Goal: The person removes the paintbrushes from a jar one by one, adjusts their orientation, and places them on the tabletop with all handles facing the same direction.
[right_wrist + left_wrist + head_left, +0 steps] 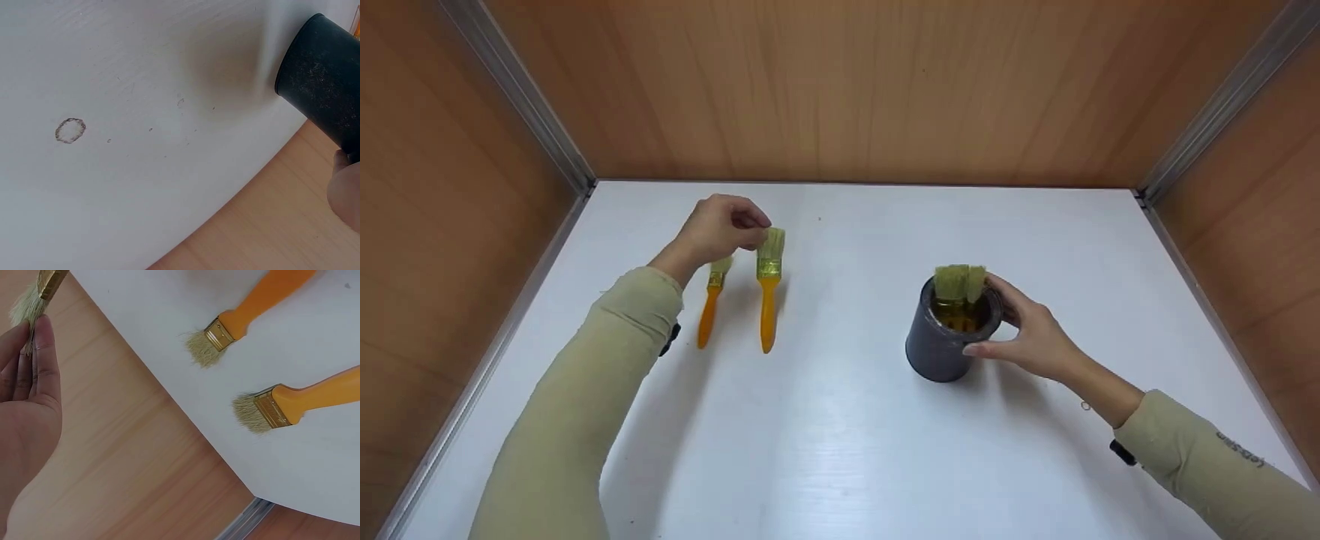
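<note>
While raised above white worktop (840, 450), left hand (720, 229) grip pinching bristles of paintbrush (769, 289), handle hanging down; right hand (1031, 330) grip curled around dark can (937, 349) holding brushes (958, 283).

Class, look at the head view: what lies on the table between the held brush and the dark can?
Nothing: the head view shows bare white table between the brush and the can.

Your left hand (725, 227) is raised, fingers curled into a pinch (thumb meeting fingertips), with the forearm reaching forward in a pale sleeve. Your right hand (1031, 334) sits low, thumb and fingers spread in a curved clasp.
</note>
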